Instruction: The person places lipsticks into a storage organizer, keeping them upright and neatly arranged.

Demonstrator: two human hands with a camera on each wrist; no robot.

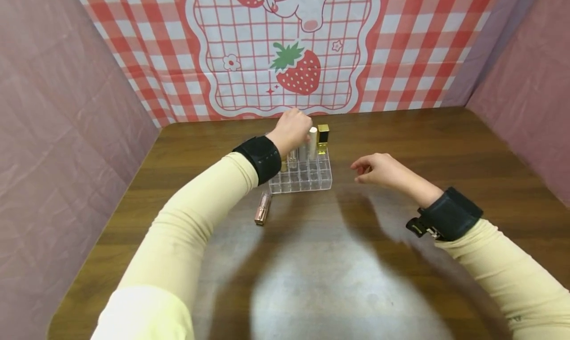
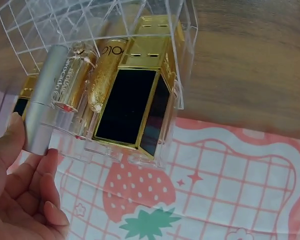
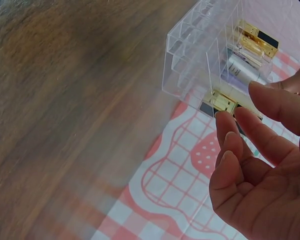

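A clear acrylic lipstick organizer stands on the table, with lipstick tubes upright in its back slots. My left hand is over its back row. Seen in the left wrist view, thumb and fingers pinch a silver lipstick tube, whose far end is among the slots. Beside it are gold tubes and a large gold-and-black lipstick. To the right of the organizer, my right hand hovers with loosely bent fingers and nothing in them. A rose-gold lipstick tube lies at the organizer's front left corner.
The brown wooden table extends toward me and to both sides. Behind the organizer hangs a red-and-white checked cloth with strawberries. Pink fabric walls flank the table. Both wrists wear black straps.
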